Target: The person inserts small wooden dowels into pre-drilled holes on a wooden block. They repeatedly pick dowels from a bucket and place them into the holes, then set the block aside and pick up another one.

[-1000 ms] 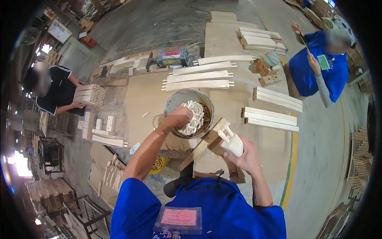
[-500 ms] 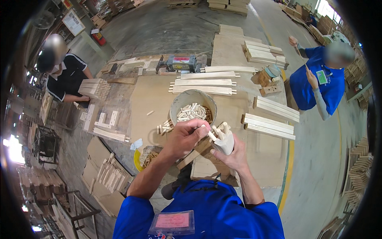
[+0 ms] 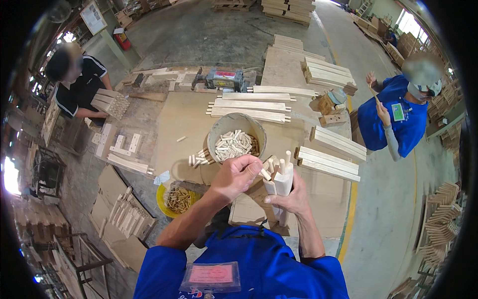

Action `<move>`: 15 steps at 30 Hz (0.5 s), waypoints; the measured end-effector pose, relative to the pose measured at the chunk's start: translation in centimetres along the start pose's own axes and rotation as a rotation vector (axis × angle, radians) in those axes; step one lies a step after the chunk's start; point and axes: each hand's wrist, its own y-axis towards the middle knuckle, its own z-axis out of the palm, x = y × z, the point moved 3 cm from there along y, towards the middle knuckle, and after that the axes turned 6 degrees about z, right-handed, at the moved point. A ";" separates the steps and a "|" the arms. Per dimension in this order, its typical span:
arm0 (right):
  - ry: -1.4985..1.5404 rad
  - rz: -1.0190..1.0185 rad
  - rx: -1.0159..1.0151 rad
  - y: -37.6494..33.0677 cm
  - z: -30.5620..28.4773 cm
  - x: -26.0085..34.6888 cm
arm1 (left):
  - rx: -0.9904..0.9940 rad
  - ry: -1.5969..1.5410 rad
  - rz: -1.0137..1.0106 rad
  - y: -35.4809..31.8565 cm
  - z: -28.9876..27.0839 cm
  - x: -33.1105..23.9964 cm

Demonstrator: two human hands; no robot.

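My right hand [image 3: 291, 199] grips a pale wooden piece [image 3: 282, 188] upright in front of my chest, with short dowels sticking out of its top end. My left hand [image 3: 235, 175] pinches a small wooden dowel [image 3: 265, 174] and holds it at the top of that piece. Just beyond my hands stands a round bucket [image 3: 217, 130] filled with many short dowels [image 3: 233, 144]. A few loose dowels [image 3: 199, 158] lie on the table beside the bucket.
Long wooden slats [image 3: 249, 106] with dowel ends lie across the plywood table [image 3: 179, 119], more slats [image 3: 328, 162] at the right. A yellow tub of dowels [image 3: 175, 198] sits below left. A person in blue [image 3: 398, 119] stands right; another in black [image 3: 79, 84] works far left.
My left hand left the bucket and came back with a dowel to the top of the wooden piece. My right hand lifted the piece upright, closer to me.
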 end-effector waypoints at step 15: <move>-0.220 0.002 -0.168 1.4 1.7 0.0 | -0.163 0.617 0.630 -0.4 0.3 -1.6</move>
